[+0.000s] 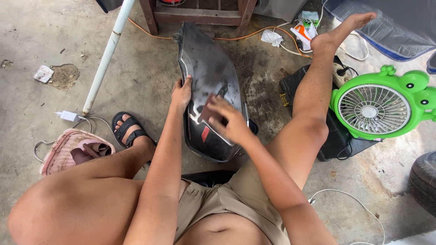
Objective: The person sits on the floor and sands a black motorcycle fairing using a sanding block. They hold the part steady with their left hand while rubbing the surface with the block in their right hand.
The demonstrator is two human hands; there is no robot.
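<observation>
Stained grey concrete floor (150,77) spreads beneath us, and we sit on it with legs apart. At far left lie a scrap of paper (43,73) and a white pole (106,54) slanting down to the ground. Nearer, a white charger (68,116) trails its cable beside a pink basket (68,149); something dark lies in it, but we cannot tell what. Our sandalled foot (129,129) rests just right of the basket.

Our left hand (181,94) grips the left edge of a long black motorcycle panel (209,77) that stands on the floor between our legs, fingers curled around its rim. Our right hand (231,120) presses flat against the panel's face, fingers pinching a small dark reddish sanding sheet (208,112) onto it.

Beyond the panel stands a wooden bench frame (195,16), with an orange cable (254,35) running past. Further right sit crumpled wrappers (304,29), a black case (336,136), and on it a green frog-shaped fan (377,106). A tyre (424,181) shows at the right edge.
</observation>
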